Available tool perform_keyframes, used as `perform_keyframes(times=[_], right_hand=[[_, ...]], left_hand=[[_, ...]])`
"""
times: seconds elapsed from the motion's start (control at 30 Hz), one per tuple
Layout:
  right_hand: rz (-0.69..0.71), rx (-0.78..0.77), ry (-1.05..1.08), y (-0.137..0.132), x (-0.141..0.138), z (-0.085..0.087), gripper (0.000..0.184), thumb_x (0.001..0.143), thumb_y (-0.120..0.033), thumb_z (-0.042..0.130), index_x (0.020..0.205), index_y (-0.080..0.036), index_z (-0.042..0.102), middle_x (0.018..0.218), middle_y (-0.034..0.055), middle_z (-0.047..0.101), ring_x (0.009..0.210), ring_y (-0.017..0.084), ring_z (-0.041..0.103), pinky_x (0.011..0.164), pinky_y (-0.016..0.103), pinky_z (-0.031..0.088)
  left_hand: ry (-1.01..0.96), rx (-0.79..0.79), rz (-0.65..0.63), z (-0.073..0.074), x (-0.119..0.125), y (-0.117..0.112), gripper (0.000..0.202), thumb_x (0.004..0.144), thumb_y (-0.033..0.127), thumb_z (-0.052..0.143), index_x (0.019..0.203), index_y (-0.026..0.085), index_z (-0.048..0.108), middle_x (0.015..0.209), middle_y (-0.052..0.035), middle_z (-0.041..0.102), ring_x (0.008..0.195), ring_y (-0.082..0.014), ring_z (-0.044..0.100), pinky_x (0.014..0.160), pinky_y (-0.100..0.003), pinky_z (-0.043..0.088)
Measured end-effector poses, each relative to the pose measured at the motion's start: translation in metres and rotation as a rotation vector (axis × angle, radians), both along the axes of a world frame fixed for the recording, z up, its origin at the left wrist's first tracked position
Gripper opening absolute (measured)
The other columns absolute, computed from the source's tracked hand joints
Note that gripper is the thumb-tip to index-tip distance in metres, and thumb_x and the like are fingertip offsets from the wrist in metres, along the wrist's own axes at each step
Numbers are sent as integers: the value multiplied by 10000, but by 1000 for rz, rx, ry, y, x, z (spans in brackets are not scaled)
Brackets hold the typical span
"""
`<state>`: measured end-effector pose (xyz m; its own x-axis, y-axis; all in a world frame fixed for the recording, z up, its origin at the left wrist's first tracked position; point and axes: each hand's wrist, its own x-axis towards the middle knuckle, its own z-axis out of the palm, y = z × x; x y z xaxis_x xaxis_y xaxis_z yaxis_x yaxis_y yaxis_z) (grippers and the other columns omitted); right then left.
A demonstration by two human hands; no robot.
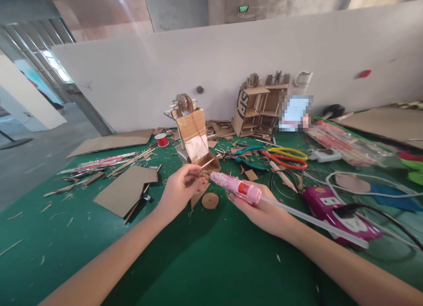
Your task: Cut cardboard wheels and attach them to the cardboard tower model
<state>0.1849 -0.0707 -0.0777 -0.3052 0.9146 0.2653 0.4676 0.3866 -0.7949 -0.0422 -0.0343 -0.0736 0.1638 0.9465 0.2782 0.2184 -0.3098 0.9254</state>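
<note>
My right hand (261,209) is wrapped round a pink hot glue gun (236,187), with a long clear glue stick (313,222) trailing out of its back. The gun's nozzle points left at a small cardboard piece (202,176) that my left hand (181,187) pinches between thumb and fingers. This piece sits at the foot of a cardboard model (194,138) with a wheel and red thread on top. A round cardboard disc (210,200) lies on the green mat just below the nozzle.
Flat cardboard sheets (127,189) lie to the left, a red thread spool (161,139) behind. Scissors and pliers (280,158) lie to the right, with a purple power strip (333,213) and cables. A cardboard shelf model (261,107) stands at the white wall.
</note>
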Motion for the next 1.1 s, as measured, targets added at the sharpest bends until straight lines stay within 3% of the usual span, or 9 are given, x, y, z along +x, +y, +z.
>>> perform_keyframes(times=[0.3,0.63,0.9,1.1], right_hand=[[11,10,6,1,-1,-2,208,874,-372,554,745,-209,548,655,-16,519,578,141,517,511,250,372],[21,16,-26,1,0,-2,221,891,-368,526,735,-212,534,661,-17,523,583,140,503,524,250,366],[29,1,-43,2,0,1,230,892,-355,523,715,-208,507,637,-25,485,565,130,475,509,244,337],[33,-28,-52,1,0,2,224,903,-375,507,760,-205,537,661,-19,509,581,134,472,523,247,347]], left_hand=[[42,5,-9,-3,0,1,221,814,317,655,918,182,515,759,-16,667,657,-153,676,653,-315,579],[17,-1,-20,-5,-1,1,236,805,350,663,919,187,536,790,-19,658,772,-191,700,695,-347,601],[-7,-2,-25,-8,-2,3,230,818,340,663,928,182,537,823,-14,653,730,-170,703,728,-349,603],[-81,17,-35,-9,-1,3,230,820,308,667,957,178,535,885,-26,653,821,-174,694,740,-340,607]])
